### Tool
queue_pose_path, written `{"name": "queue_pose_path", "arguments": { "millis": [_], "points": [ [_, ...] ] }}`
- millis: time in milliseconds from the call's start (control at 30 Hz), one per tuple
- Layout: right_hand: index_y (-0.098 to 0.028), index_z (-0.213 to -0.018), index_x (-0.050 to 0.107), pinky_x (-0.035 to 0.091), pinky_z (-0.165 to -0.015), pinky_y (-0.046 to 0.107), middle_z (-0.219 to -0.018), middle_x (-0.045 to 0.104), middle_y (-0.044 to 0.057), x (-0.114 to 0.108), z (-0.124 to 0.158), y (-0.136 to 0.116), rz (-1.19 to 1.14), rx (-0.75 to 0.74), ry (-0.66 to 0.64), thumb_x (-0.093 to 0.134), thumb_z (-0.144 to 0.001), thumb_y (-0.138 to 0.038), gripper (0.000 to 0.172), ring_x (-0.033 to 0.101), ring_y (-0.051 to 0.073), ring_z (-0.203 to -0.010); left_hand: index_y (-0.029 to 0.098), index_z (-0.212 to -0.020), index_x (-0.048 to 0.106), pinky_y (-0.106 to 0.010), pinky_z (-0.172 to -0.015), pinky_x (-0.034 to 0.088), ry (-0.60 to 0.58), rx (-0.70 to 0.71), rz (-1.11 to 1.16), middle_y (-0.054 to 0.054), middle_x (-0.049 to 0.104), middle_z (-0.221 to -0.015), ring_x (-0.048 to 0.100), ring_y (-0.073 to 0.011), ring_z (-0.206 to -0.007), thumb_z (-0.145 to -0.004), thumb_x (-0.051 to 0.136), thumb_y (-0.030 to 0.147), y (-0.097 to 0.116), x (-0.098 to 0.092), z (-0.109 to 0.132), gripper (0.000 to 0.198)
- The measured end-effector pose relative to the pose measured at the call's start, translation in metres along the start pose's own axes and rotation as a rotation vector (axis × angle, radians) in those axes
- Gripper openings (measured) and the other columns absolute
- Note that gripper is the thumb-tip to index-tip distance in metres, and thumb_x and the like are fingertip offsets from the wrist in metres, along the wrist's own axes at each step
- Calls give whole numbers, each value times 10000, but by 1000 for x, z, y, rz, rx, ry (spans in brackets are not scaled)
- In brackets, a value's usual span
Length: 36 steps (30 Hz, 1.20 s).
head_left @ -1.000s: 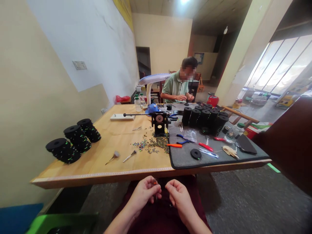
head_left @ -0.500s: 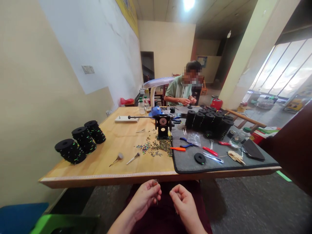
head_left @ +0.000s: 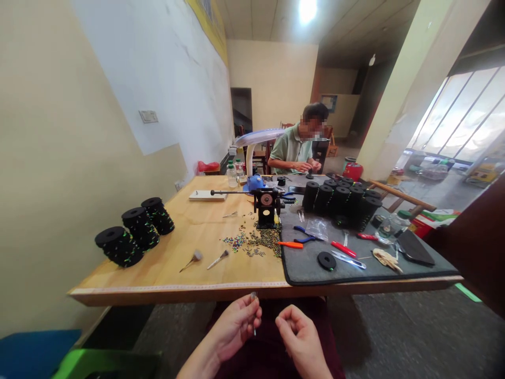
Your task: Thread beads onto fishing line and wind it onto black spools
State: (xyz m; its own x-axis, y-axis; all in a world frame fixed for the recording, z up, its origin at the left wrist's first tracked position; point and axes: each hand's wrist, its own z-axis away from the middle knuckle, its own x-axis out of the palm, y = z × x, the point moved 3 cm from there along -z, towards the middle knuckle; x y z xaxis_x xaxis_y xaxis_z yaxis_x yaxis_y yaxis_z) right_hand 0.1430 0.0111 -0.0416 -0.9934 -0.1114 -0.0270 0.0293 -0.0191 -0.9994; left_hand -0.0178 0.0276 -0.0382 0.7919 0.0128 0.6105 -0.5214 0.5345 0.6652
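Silvery slender piece (head_left: pixel 254 332) stays pinched in the left hand (head_left: pixel 238 322), apparently its sole support; the right hand (head_left: pixel 299 331), fingertips together, contents unclear, has drawn slightly away.

The tabletop (head_left: pixel 189 226) looks smooth wood, the pad (head_left: pixel 300 266) matt cloth, the spools (head_left: pixel 139 229) matt foam.

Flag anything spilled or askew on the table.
Small loose pieces lie scattered on the wooden tabletop in front of the black device, with no tray visible under them. Looks like a spill, though it may be deliberate.
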Motion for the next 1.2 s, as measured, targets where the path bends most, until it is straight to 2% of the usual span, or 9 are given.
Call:
{"name": "queue_pose_path", "arguments": {
  "millis": [167, 300, 700, 1200],
  "points": [
    [-178, -630, 502, 217, -412, 195, -503, 361, -74, 0, 0, -8, 15, -29, 22, 629, -758, -471, 344, 287, 71, -454, 149, -743, 541, -97, -399, 340, -22, 15, -14, 30, 610, -604, 543, -35, -460, -654, 816, 296, 0, 1, -2, 324],
    [-190, -641, 490, 187, -384, 200, -475, 330, -86, 1, 0, -10, 37, -8, -7, 597, -766, -486, 339, 260, 70, -416, 152, -755, 536, -102, -411, 339, -24, 30, -36, 26, 615, -616, 548, -38, -468, -682, 797, 286, -1, -1, -3, 302],
    [-178, -622, 491, 228, -447, 213, -515, 344, -70, 0, -1, -10, 71, -39, 10, 611, -748, -433, 308, 286, 84, -480, 154, -754, 528, -122, -430, 347, -21, 103, -74, 28, 615, -612, 539, -41, -468, -680, 796, 293, 4, -3, -3, 311],
    [-188, -634, 480, 199, -415, 206, -494, 331, -79, 1, -1, -7, 73, -19, -14, 587, -761, -448, 309, 271, 81, -454, 157, -749, 535, -124, -434, 339, -30, 75, -50, 22, 624, -614, 547, -43, -463, -684, 793, 293, 3, -1, -1, 299]
  ]
}}
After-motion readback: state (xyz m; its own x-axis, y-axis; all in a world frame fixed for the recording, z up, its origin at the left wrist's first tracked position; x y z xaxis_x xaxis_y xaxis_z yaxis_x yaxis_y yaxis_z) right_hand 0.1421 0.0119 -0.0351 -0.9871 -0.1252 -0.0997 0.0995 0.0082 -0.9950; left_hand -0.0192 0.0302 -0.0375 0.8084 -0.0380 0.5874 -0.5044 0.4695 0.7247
